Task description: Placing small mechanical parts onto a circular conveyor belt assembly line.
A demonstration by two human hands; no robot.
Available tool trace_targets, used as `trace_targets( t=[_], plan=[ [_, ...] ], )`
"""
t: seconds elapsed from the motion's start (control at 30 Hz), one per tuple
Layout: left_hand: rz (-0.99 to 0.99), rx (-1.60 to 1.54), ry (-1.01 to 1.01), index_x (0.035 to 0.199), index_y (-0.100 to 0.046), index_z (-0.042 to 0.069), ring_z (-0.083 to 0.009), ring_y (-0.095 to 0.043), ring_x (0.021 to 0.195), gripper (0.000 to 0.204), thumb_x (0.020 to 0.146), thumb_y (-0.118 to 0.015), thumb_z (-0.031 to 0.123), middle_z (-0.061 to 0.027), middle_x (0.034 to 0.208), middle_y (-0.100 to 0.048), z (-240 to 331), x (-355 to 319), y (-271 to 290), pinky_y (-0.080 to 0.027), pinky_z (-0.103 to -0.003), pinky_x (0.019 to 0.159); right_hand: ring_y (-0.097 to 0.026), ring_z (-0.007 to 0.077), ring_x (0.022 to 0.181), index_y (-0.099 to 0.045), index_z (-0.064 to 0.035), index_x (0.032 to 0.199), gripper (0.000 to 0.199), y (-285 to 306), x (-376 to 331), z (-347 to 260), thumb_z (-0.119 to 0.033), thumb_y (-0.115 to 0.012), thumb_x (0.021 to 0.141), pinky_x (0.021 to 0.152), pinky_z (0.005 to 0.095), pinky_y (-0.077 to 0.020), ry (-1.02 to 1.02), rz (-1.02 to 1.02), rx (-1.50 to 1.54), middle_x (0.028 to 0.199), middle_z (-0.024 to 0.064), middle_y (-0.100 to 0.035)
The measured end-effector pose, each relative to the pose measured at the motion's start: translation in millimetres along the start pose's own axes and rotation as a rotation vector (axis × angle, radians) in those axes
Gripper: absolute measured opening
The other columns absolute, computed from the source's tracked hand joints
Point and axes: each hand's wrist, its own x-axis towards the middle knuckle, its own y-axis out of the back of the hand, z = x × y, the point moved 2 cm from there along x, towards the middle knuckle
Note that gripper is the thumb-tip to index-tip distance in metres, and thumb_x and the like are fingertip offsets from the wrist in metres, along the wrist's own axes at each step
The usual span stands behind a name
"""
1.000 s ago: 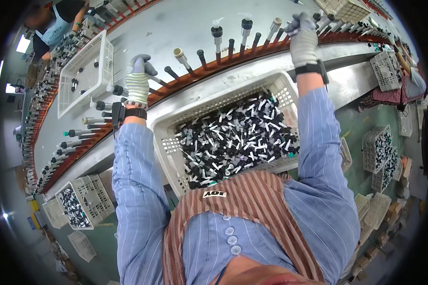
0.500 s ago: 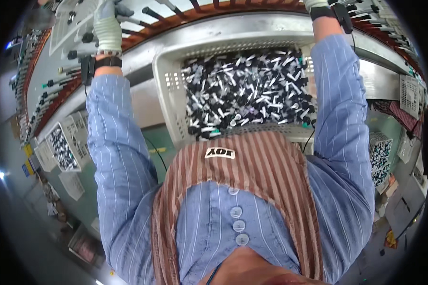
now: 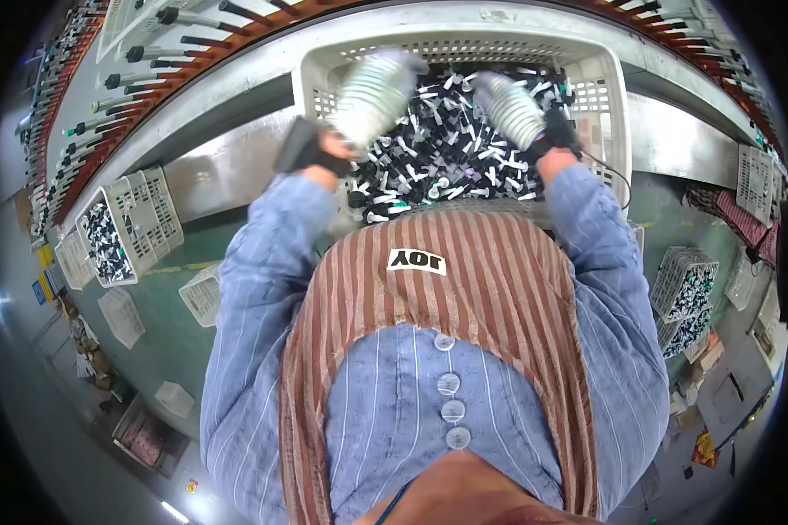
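A white perforated plastic basket (image 3: 620,122) stands in front of me, filled with small black parts with white stems (image 3: 446,144); a few bits are green. Over its left half is my left hand (image 3: 375,94) in a striped pale glove, its fingers smeared by motion. My right hand (image 3: 510,107), gloved alike, is above the parts on the right side, its fingertips blurred toward the heap. Whether either hand holds any parts cannot be made out. Dark bands wrap both wrists, and a thin cable hangs from the right one.
Beyond the basket runs a metal ledge (image 3: 236,83) with a reddish-brown rail (image 3: 267,19) carrying a row of dark-handled rods. More baskets of small parts stand low at the left (image 3: 136,232) and right (image 3: 685,293). A white crate (image 3: 203,296) sits on the green floor.
Both hands have come back from the rod-lined rail at the far side to the basket, moving toward each other. My view has shifted slightly.
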Motion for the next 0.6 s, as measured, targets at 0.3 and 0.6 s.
trace_targets(
  t=[0.3,0.6],
  plan=[
    [-0.602,0.478,0.267,0.104,-0.065,0.004,-0.0324,-0.070,0.087,0.024,0.094,-0.049,0.020,-0.0176,0.095,-0.071,-22.4,-24.9,-184.9,-0.056,-0.045,0.068,-0.067,0.0380,0.091,-0.065,-0.0013,0.108,0.035,-108.8,-54.7,71.9,-0.025,-0.066,0.083,0.078,0.0462,-0.0537,-0.187,-0.281,-0.191,0.095,0.0236,-0.068],
    [-0.949,0.678,0.236,0.111,-0.065,0.009,-0.0313,-0.067,0.099,0.032,0.097,-0.044,0.028,-0.0110,0.099,-0.071,-30.8,-24.6,-146.0,-0.054,-0.047,0.084,-0.066,0.0394,0.094,-0.061,-0.0082,0.111,0.039,-67.0,-26.9,3.8,-0.031,-0.068,0.081,0.082,0.0471,-0.0526,-0.079,-0.570,-0.255,0.097,0.0221,-0.068]
  ],
)
